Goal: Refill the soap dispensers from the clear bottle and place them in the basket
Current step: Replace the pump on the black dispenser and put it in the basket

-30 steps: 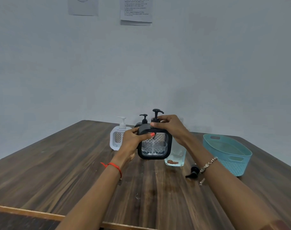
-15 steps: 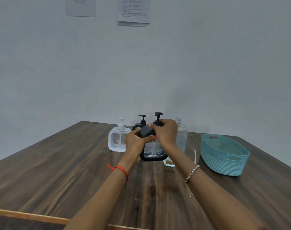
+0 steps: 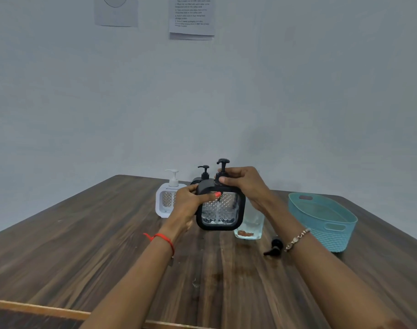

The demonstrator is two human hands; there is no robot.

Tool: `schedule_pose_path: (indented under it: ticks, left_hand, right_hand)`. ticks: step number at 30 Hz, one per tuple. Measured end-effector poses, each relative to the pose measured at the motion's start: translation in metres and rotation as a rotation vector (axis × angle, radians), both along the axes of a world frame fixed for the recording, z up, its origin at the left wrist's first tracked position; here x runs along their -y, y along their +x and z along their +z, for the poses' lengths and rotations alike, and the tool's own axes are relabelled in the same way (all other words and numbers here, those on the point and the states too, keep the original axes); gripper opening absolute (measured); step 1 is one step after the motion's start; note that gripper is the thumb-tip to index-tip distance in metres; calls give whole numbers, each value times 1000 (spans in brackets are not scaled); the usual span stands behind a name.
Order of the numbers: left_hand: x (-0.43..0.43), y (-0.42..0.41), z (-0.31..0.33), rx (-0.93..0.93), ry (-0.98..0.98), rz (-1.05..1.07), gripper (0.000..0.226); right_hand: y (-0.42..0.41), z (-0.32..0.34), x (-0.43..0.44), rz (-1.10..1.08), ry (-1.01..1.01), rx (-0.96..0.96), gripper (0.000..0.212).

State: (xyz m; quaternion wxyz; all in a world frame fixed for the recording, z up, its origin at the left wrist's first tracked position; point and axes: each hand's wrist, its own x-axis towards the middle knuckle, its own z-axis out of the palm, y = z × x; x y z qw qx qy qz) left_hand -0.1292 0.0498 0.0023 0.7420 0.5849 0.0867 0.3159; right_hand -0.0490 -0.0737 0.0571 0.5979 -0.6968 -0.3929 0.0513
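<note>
Head view: your left grip [image 3: 187, 205] holds the dispenser [image 3: 220, 212], right grip [image 3: 243, 184] pinches its pump [image 3: 223, 162], likely mid-twist; next, steady it upright

black dispenser [image 3: 220, 210] | white dispenser [image 3: 166, 201] | teal ribbed basket [image 3: 331, 230] | dark-wood table [image 3: 84, 245]

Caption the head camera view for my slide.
Left hand steadies a black dispenser while right hand grips its pump, basket nearby.
</note>
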Motion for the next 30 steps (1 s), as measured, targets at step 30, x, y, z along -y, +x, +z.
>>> schedule_pose_path:
  ticks: [30]
  left_hand:
    - [44,10,7,94,-133,-122,19]
  right_hand:
    - [1,-32,58,-207,53,-49,64]
